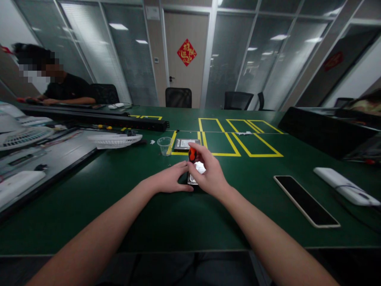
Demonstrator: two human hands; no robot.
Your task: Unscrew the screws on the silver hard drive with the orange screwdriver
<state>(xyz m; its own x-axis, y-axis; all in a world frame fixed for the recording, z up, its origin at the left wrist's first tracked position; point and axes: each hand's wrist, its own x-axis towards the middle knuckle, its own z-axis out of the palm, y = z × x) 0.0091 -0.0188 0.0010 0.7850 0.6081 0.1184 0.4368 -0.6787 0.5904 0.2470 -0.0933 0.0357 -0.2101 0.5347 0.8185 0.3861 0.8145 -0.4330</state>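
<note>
A hard drive (192, 180) with a shiny metal face lies on the green table in front of me. My left hand (172, 179) holds it steady at its left side, thumb near the front edge and fingers at the far edge. Above the drive, my right hand (210, 171) grips an orange and black screwdriver (193, 154) upright by its handle. The screwdriver's tip is hidden behind the fingers. Just beyond, a second hard drive (182, 144) with a white label rests inside a yellow-taped rectangle. Left of that one stands a clear plastic cup (164, 147).
A phone (306, 200) and a white power strip (347, 184) lie to the right. At the left are a large metal panel (59, 159), white fan parts (114, 140) and a long black bar (119, 119). A black case (321, 131) stands far right. Another person sits far left.
</note>
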